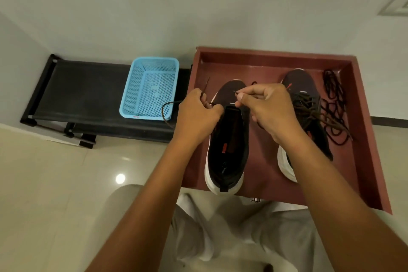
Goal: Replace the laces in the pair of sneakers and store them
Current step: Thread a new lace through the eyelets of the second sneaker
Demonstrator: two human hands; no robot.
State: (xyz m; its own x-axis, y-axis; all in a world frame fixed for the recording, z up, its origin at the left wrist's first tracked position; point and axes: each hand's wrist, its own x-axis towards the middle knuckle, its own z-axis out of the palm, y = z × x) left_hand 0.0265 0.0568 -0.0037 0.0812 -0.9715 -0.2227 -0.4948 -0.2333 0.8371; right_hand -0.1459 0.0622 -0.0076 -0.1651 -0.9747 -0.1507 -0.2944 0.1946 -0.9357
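— Where were the sneakers?

— Both stood on the red-brown desk (364, 117), toes pointing away from the person. The left sneaker (228, 150) was nearest the desk's front edge, its white heel just over it, and its eyelets looked mostly bare. The right sneaker (305, 104) sat beside it, partly hidden behind a wrist, with dark laces already crossing its top.

— And the hands?

— The left hand (197, 115) was at the left side of the left sneaker's throat, its grip clenched on a dark lace (170, 104); one end stuck up past the fingers and a loop hung out to the left over the desk's edge. The right hand (268, 106) hovered over the same shoe's tongue, thumb and forefinger pinched on the other lace tip, which pointed toward the toe.

— Anything else on the desk?

— A loose lace pile (333, 104) lay tangled just right of the right sneaker, near the desk's raised rim.

— And off the desk?

— A blue basket (154, 62) sat on a low black bench (84, 86) to the left, against the wall. Light trousers (242, 232) showed below the forearms.
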